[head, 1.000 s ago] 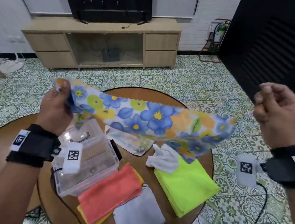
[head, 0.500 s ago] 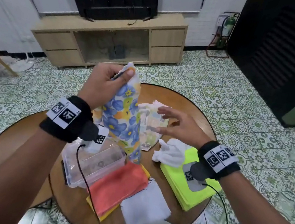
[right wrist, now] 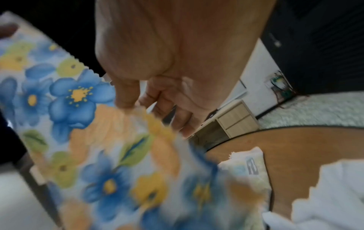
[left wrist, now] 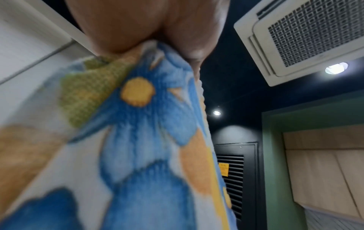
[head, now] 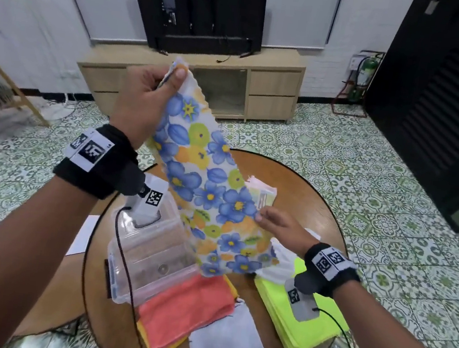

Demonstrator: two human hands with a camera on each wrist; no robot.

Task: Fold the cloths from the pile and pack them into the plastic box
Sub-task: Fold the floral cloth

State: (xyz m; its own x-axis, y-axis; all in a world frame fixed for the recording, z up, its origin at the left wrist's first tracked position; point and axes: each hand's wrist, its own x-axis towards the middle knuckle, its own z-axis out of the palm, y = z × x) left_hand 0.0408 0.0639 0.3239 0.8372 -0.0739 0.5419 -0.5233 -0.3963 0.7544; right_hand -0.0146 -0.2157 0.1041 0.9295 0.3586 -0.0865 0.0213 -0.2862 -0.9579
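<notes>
A floral cloth (head: 208, 197) with blue, yellow and orange flowers hangs slantwise above the round wooden table (head: 301, 194). My left hand (head: 174, 76) pinches its top corner, held high; the left wrist view shows that hand (left wrist: 155, 42) nipping the floral cloth (left wrist: 138, 140). My right hand (head: 260, 215) pinches the cloth's right edge lower down, and the right wrist view shows the right hand (right wrist: 135, 105) at the edge of the floral cloth (right wrist: 88, 140). A clear plastic box (head: 152, 254) stands open on the table below the cloth; its inside is only partly visible.
On the table lie a red cloth (head: 189, 304) over a yellow one, a grey cloth (head: 227, 344), a neon yellow-green stack (head: 299, 327), a crumpled white cloth (head: 281, 264) and a pale cloth (head: 263, 195). A TV cabinet (head: 273, 92) stands beyond on tiled floor.
The cloth went from stretched sideways to hanging from my left hand, which has risen. My right hand came in from the right and took hold of the cloth's lower edge.
</notes>
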